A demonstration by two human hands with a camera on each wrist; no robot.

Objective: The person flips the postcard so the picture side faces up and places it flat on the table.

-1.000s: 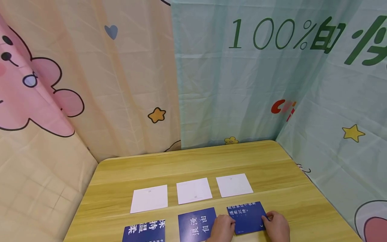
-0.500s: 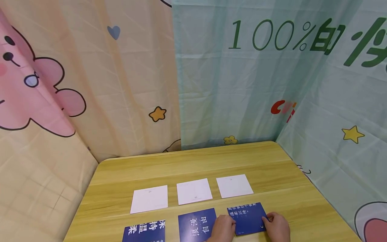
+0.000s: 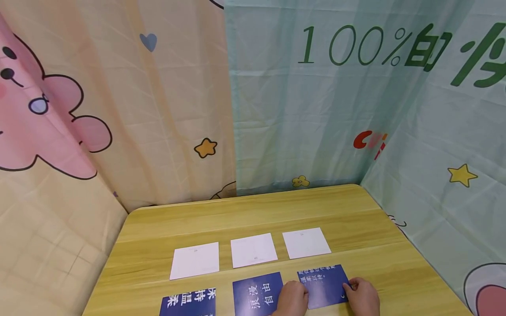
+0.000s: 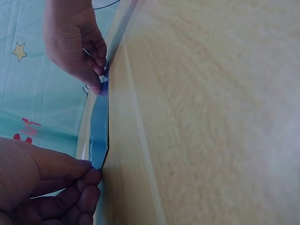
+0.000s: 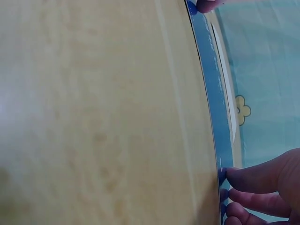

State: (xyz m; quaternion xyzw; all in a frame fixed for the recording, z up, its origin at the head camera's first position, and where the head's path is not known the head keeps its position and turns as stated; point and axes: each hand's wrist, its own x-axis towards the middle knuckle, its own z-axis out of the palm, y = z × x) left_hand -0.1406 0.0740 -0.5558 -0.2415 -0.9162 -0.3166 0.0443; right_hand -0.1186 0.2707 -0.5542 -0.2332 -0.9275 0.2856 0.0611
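Note:
A blue card with white Chinese characters (image 3: 322, 287) lies at the right of the front row in the head view. My left hand (image 3: 291, 298) pinches its left edge near the lower corner between thumb and fingers. On the opposite edge, my right hand (image 3: 361, 296) grips the card with the thumb on top. Seen nearly edge-on in the left wrist view, the blue card (image 4: 98, 124) stretches between both hands, close over the tabletop. In the right wrist view the right thumb presses on the card's blue face (image 5: 213, 93).
Another blue card (image 3: 257, 294) lies just left of my left hand, and a third blue card (image 3: 189, 303) is cut off by the frame's bottom. Behind them, white cards (image 3: 195, 260), (image 3: 254, 250), (image 3: 306, 242) form a row on the wooden table (image 3: 253, 215). Printed curtains (image 3: 300, 109) hang behind.

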